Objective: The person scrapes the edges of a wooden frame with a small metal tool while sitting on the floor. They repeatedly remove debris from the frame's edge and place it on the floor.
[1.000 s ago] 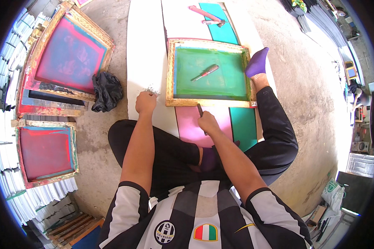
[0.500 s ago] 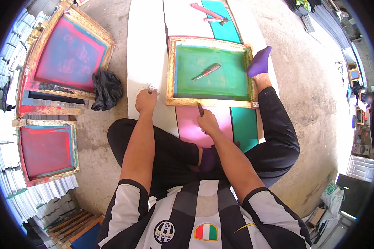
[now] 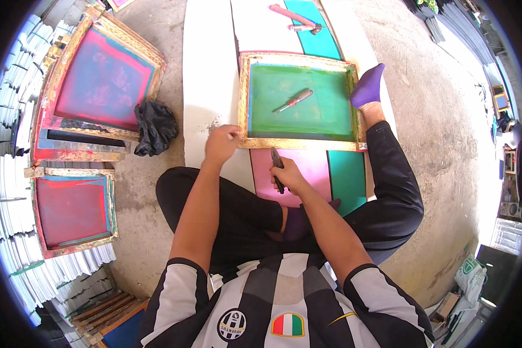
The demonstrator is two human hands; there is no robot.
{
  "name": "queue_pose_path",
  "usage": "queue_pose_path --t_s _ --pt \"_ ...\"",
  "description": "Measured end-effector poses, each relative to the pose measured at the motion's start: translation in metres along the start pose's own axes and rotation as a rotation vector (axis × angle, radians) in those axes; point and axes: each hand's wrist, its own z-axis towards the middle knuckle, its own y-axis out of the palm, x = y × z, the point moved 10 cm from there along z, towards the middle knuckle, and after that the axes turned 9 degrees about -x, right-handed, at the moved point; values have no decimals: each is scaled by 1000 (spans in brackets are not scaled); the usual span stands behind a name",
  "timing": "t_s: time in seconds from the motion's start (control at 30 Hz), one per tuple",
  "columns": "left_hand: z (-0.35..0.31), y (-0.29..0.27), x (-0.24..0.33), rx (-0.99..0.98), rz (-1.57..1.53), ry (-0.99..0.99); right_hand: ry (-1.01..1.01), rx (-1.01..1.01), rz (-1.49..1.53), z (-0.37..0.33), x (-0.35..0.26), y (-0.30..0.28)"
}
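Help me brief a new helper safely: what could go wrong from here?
The screwdriver lying on the green sheet might scratch it. The dark tool in the right hand points toward the wooden frame and could nick it. A dropped tool might hurt the shoeless foot beside the frame.

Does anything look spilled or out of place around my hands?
Mildly, yes. Small bits, too tiny to identify, are scattered on the white board just beyond the left hand, like loose debris. A screwdriver also lies slantwise on the green panel inside the wooden frame, where its tip might mark the surface.
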Motion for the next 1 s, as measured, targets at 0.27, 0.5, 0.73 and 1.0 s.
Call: queue_pose_path --t_s 0.27,0.5,0.73,1.0 --pt "-16 31 63 -217 175 230 11 -57 -99 11 -20 26" --pt "-10 32 47 -195 257 188 109 -137 -96 -4 -23 32" --pt "-1 -14 -6 35 130 -168 153 69 -203 -5 -8 -42" --pt "2 -9 -16 20 57 -255 254 96 -368 -7 -19 -70"
